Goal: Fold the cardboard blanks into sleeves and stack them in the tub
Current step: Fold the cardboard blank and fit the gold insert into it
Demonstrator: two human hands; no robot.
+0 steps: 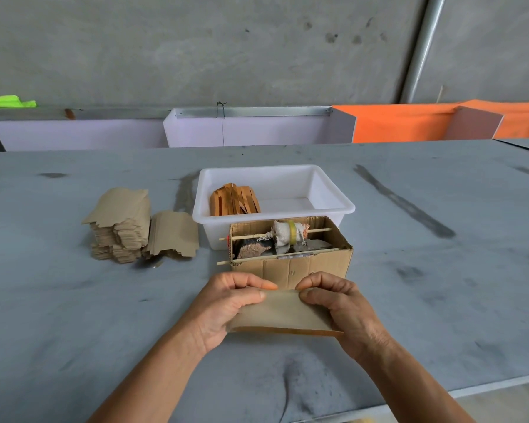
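I hold one brown cardboard blank (283, 312) between both hands, just above the grey table (425, 270). My left hand (229, 306) pinches its left end with thumb on top and fingers curled over the far edge. My right hand (339, 303) grips its right end the same way. A white plastic tub (333, 206) stands further back, with several folded orange-brown sleeves (234, 199) standing in its left part. A tall stack of flat brown blanks (122, 227) lies to the left of the tub, and more blanks (173, 233) lean beside it.
An open cardboard box (290, 267) stands directly between my hands and the tub; it holds a cloth-wrapped roller on wooden sticks (287, 235). Lilac and orange panels (394, 123) line the table's far edge. The table's near edge runs along the lower right.
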